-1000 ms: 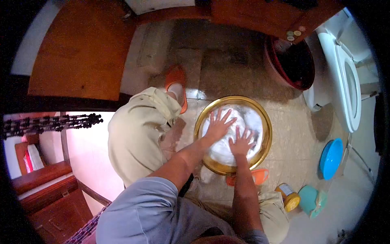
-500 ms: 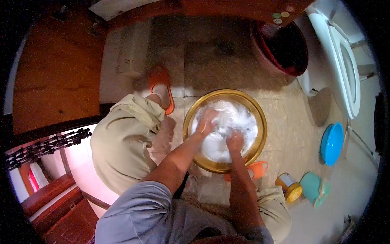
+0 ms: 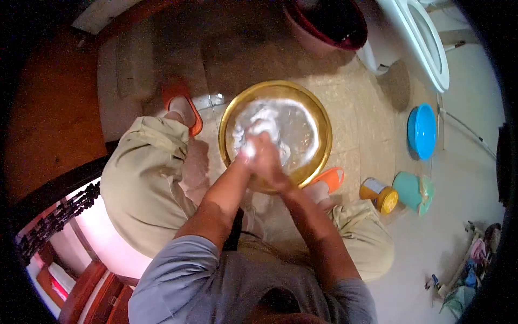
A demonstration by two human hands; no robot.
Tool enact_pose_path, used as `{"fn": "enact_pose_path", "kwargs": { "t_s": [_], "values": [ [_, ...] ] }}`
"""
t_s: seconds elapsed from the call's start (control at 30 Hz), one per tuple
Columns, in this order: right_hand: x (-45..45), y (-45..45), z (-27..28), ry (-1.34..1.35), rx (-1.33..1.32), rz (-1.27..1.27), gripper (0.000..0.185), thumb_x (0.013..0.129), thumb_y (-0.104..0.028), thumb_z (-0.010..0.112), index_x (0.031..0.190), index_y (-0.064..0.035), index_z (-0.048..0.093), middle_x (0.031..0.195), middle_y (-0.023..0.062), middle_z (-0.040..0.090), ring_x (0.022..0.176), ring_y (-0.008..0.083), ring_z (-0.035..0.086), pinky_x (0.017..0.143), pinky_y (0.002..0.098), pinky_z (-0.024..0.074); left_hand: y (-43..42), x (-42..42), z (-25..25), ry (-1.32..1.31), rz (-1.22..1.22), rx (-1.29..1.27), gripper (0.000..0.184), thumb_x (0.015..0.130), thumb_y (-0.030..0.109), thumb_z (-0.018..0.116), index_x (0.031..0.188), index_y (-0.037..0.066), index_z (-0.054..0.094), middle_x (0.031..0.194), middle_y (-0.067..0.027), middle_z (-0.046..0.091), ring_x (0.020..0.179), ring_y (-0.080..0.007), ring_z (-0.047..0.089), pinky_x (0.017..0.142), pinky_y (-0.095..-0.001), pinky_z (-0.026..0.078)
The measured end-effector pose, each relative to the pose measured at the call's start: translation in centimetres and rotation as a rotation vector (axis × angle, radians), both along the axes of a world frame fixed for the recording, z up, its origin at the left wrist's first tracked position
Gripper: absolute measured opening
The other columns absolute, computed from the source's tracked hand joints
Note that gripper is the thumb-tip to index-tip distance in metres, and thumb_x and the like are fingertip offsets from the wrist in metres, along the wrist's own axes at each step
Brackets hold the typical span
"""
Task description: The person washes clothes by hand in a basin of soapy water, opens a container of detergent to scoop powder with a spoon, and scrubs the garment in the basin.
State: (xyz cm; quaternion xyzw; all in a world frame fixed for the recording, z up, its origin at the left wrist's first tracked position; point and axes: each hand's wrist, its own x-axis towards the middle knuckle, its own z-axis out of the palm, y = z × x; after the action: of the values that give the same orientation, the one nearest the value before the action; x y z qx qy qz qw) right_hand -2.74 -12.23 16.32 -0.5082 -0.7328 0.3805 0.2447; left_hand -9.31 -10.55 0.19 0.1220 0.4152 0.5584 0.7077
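Note:
A gold-rimmed round basin [image 3: 322, 156] of cloudy, soapy water stands on the floor between my feet. Bunched white cloth [image 3: 265, 125] shows over the left part of the water. Both hands are close together above it: my left hand [image 3: 246, 153] is closed around the cloth, partly covered by my right hand [image 3: 267, 157]. The right hand, blurred by motion, also wraps the cloth. White suds cling around the fingers, so where foam ends and cloth begins is hard to make out.
Right of the basin are a yellow tub [image 3: 379, 195], a light-green container [image 3: 410, 191] and a blue basin [image 3: 422, 131]. A dark red tub [image 3: 324, 46] and a white toilet [image 3: 426, 43] are at the back. My orange slippers [image 3: 195, 125] flank the basin.
My hands were apart in the suds; now they meet at the basin's left side, with the white cloth gathered between them. More open water shows. The view has shifted.

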Motion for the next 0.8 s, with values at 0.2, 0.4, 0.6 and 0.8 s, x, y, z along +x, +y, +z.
{"fn": "enact_pose_path", "kwargs": {
  "t_s": [0.2,0.4,0.6,0.8],
  "values": [
    [6.9,5.7,-6.6,-0.341,-0.107,-0.221,0.033,0.081,-0.023,0.057,0.106,-0.0013,0.054,0.110,0.0235,0.052,0.096,0.0391,0.051,0.082,0.0457,0.0432,2.1,1.7,6.3,0.569,0.054,-0.277,0.027,0.077,0.019,0.058,0.097,0.002,0.059,0.085,-0.0145,0.061,0.076,-0.0241,0.058,0.069,-0.0373,0.045],
    [8.4,2.8,-10.4,-0.852,0.096,-0.014,0.050,0.078,-0.027,0.056,0.122,-0.0044,0.049,0.139,0.0168,0.031,0.115,0.0382,0.042,0.091,0.0515,0.0402,2.5,-1.4,4.5,1.770,-0.395,0.138,0.049,0.076,0.030,0.060,0.124,0.021,0.052,0.139,-0.0117,0.035,0.119,-0.0367,0.039,0.092,-0.0503,0.037],
    [10.5,4.5,-14.8,-0.566,-0.615,-0.048,0.060,0.075,-0.026,0.060,0.128,-0.0042,0.043,0.126,0.0204,0.047,0.114,0.0360,0.046,0.095,0.0456,0.0391,2.7,-1.4,1.8,1.682,-0.757,0.067,0.065,0.077,0.030,0.061,0.136,0.021,0.035,0.138,-0.0133,0.036,0.118,-0.0393,0.041,0.094,-0.0536,0.035],
    [6.5,2.9,-12.0,0.020,-0.152,-0.206,0.008,0.066,-0.004,0.061,0.074,-0.0048,0.061,0.089,0.0165,0.059,0.089,0.0337,0.056,0.085,0.0393,0.0422,5.7,-1.1,-0.8,-0.290,-0.130,-0.491,0.052,0.078,0.033,0.061,0.119,0.003,0.050,0.125,-0.0183,0.049,0.114,-0.0287,0.048,0.096,-0.0400,0.039]
  ]
}}
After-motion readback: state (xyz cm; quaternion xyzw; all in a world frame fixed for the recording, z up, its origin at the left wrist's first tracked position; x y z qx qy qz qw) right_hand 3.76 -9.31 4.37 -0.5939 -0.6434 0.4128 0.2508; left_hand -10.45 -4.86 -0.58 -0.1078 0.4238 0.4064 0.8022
